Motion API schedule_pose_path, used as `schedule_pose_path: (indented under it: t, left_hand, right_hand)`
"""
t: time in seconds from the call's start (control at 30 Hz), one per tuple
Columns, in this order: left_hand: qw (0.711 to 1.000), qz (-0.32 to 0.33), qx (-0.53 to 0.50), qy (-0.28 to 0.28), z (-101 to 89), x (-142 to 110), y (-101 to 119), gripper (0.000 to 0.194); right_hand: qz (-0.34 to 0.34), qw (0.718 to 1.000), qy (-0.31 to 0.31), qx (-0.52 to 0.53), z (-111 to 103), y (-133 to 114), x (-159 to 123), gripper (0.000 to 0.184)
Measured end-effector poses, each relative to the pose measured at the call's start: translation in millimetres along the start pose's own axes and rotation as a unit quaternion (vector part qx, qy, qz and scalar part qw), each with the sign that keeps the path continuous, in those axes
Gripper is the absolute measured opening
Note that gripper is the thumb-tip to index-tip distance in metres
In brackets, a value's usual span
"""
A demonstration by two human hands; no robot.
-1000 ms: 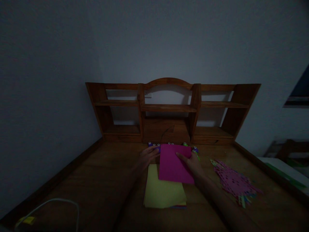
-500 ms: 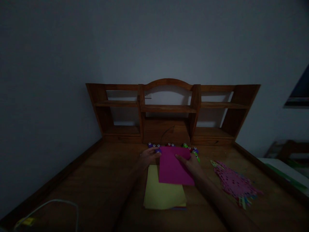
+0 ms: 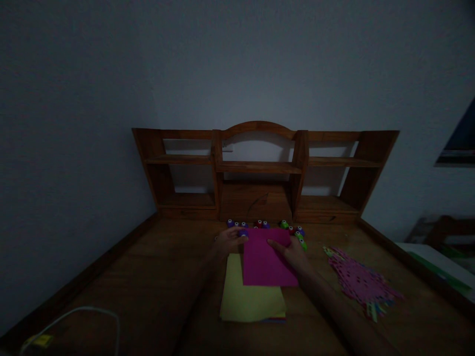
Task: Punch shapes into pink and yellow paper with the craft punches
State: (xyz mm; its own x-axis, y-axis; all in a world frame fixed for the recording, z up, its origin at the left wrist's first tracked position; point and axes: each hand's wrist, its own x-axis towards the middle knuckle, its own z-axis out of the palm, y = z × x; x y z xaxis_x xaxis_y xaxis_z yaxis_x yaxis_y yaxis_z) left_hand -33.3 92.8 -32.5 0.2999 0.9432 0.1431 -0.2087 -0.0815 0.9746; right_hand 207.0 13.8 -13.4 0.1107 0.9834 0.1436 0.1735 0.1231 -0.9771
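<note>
My right hand (image 3: 296, 254) grips a magenta sheet of paper (image 3: 265, 267) by its right side, thumb lying on top and the other fingers hidden beneath. At the sheet's upper left corner, my left hand (image 3: 227, 241) is closed around what looks like a small purple craft punch (image 3: 243, 233), its thumb in front. Whether the paper's edge is inside the punch I cannot tell. Below the magenta sheet lies a stack of paper (image 3: 252, 301), yellow on top, with other colours at its lower edge. Several similar small punches (image 3: 284, 224) in green, red and purple stand behind the sheet.
A heap of pink paper pieces full of holes (image 3: 361, 282) lies on the right of the wooden desk (image 3: 148, 282). A wooden shelf unit (image 3: 260, 167) rises at the back. A white cable (image 3: 89, 309) and a yellow object (image 3: 40, 341) are at lower left.
The magenta sheet has come slightly down and toward me, and both hands with the purple punch have shifted a little with it. The stack and heap stay put.
</note>
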Motion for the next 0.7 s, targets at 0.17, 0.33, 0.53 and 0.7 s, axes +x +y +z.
schedule_pose_path:
  t: [0.17, 0.33, 0.53, 0.7]
  left_hand:
    - [1.000, 0.001, 0.007, -0.008, -2.1, 1.8, -3.3, 0.048]
    - [1.000, 0.002, 0.000, -0.014, -0.6, 0.4, -0.5, 0.046]
    - [1.000, 0.007, 0.002, -0.017, 1.4, -3.1, 4.8, 0.044]
    - [1.000, 0.002, 0.010, -0.009, -1.2, -0.5, 1.2, 0.047]
  right_hand:
    - [-0.005, 1.000, -0.009, 0.002, 0.1, 1.6, 0.2, 0.045]
    - [-0.004, 1.000, -0.005, -0.001, 0.1, 5.5, 1.8, 0.045]
    - [-0.002, 1.000, -0.011, -0.017, -2.3, 7.7, 3.4, 0.043]
    - [-0.003, 1.000, -0.011, -0.009, -2.0, 7.1, 1.9, 0.045]
